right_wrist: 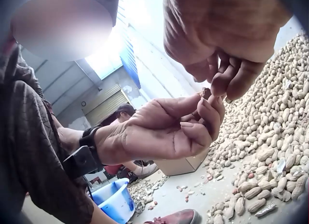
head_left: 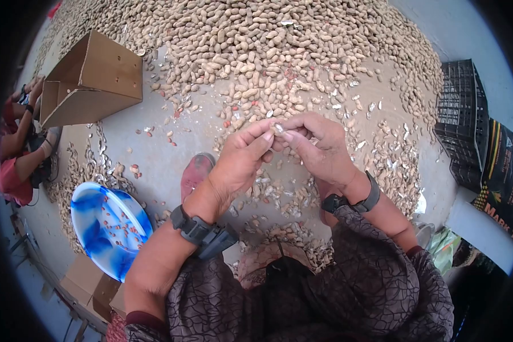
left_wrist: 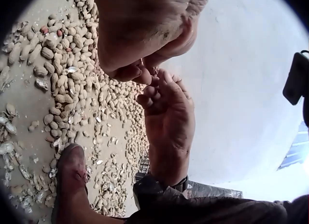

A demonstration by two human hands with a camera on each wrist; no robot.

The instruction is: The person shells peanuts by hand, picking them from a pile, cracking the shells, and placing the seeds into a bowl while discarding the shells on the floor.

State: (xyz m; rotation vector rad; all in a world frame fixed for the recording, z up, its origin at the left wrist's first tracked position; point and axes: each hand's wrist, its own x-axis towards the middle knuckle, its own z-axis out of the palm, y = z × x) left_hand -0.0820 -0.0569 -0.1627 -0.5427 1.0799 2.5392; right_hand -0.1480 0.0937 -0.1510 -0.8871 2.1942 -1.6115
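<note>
Looks down on a dusty grey concrete floor (head_left: 117, 137), edged at upper right by a pale wall (head_left: 439, 25). Spreads beyond the hands into a broad heap of tan, unshelled peanuts (head_left: 228, 40), reaching at the right to black plastic-mesh crates (head_left: 464, 108). Rises at the left in an open, brown cardboard box (head_left: 111, 71), well apart from both hands, with a stretch of grey floor in between. Curves round at lower left in the raised rim of a blue-and-white plastic basin (head_left: 94, 219), with reddish kernels inside. Includes a seated person (head_left: 20, 137) at the far left edge and a dull red shoe (head_left: 195, 174) just below the left hand (head_left: 233, 165).

Meets near the middle, above scattered shells: pinches, with thumb and curled fingers of the left hand and likewise of the right hand (head_left: 325, 151), a small, pale peanut shell (head_left: 278, 129). Shows reddish-brown at the fingertips in the right-wrist view. Lies too covered to tell direction or long axis.
</note>
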